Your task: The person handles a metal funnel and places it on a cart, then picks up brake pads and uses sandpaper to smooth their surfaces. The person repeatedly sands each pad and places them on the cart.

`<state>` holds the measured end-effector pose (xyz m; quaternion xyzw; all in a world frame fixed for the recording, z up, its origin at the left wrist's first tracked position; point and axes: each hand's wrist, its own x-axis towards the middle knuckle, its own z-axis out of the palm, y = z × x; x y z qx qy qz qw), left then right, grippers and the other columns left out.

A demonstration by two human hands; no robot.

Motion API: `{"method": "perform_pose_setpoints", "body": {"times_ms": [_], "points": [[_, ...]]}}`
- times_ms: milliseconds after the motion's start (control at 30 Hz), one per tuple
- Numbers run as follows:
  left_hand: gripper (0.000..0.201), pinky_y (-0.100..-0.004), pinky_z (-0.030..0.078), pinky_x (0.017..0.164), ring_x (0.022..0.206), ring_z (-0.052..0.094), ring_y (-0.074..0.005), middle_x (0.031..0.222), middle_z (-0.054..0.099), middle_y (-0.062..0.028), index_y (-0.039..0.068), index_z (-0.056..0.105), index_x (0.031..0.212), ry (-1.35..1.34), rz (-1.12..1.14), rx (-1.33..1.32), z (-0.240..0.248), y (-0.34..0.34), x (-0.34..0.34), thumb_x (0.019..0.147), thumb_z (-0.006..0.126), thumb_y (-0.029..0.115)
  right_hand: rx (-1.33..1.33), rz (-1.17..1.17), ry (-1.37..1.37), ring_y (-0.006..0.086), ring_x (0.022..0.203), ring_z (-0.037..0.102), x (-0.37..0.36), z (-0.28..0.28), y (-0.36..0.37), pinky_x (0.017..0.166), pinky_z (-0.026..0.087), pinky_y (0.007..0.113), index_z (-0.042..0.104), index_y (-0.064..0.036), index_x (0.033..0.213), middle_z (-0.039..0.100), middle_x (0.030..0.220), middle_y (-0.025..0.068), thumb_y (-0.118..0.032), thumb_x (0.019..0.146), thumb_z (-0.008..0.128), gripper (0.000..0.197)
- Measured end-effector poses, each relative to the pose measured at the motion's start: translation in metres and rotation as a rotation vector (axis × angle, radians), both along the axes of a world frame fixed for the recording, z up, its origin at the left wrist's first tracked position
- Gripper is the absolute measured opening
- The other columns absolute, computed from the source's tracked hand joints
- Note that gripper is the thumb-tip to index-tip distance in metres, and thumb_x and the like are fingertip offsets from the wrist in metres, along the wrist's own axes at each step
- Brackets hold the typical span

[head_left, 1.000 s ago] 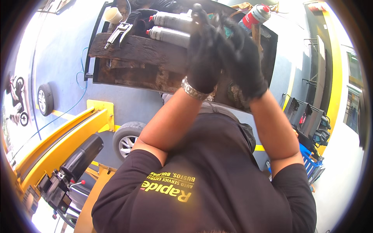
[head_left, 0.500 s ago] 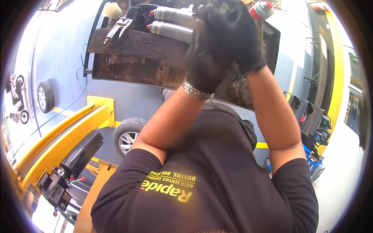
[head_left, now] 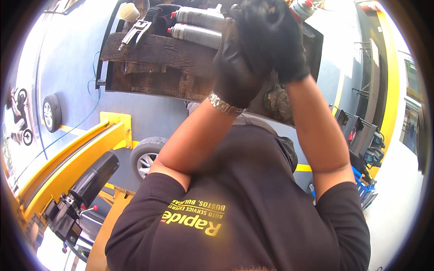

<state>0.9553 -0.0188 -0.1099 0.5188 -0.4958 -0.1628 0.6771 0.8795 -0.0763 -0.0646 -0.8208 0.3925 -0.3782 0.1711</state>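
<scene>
Two silver cans lie at 10 o'clock from left hand, nearer hand, long axes near 9-to-3. Right hand pressed against left; fingers overlap, cannot tell if clamped on anything.

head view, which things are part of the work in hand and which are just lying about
Apparently in use: left hand, right hand, black gloves; anything between them is hidden.

Apparently lying about: silver cans, trigger gun, pale cup, wheels.

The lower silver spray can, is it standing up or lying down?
Lying down. The lower silver spray can stretches out on its side, its red tip pointing left, alongside the upper silver spray can.
</scene>
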Motion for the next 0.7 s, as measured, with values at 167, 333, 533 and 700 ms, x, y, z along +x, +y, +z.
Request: {"method": "perform_pose_setpoints", "body": {"times_ms": [167,333,533,700], "points": [[0.038,-0.0417,0.056,0.096,0.111,0.069,-0.0277,0.124,0.068,-0.0166,-0.002,0.058,0.136,-0.243,-0.092,-0.041,-0.004,0.005,0.018,0.104,0.063,0.018,0.475,-0.013,-0.199,0.0216,0.101,0.074,-0.009,0.0,-0.01,0.088,0.059,0.035,0.068,0.002,0.124,0.075,0.119,0.0157,-0.022,0.098,0.074,0.036],[0.043,-0.0436,0.057,0.092,0.11,0.069,-0.0295,0.124,0.067,-0.0183,-0.003,0.057,0.136,0.441,-0.289,0.232,-0.028,-0.016,0.043,0.103,0.065,0.024,0.203,0.019,-0.014,0.0149,0.09,0.074,-0.01,-0.009,0.038,0.08,0.06,0.031,0.066,0.0011,0.129,0.076,0.115,0.0125,-0.023,0.095,0.079,0.044],[0.05,-0.0466,0.058,0.098,0.111,0.068,-0.0332,0.122,0.067,-0.0189,-0.001,0.056,0.135,-0.142,0.077,0.046,-0.045,-0.007,0.015,0.111,0.047,0.043,0.411,-0.028,-0.001,0.0108,0.085,0.071,-0.022,-0.012,0.022,0.075,0.057,0.027,0.062,0.0024,0.138,0.077,0.106,0.0093,-0.018,0.096,0.077,0.049],[0.038,-0.0406,0.058,0.09,0.098,0.073,-0.0251,0.11,0.074,-0.0083,0.009,0.067,0.121,1.461,-0.488,0.117,-0.056,-0.046,0.064,0.103,0.063,0.043,1.003,0.091,-0.231,0.013,0.079,0.071,-0.034,0.005,0.083,0.068,0.056,0.028,0.066,0.0017,0.134,0.075,0.096,0.0102,-0.048,0.096,0.072,0.063]]}}
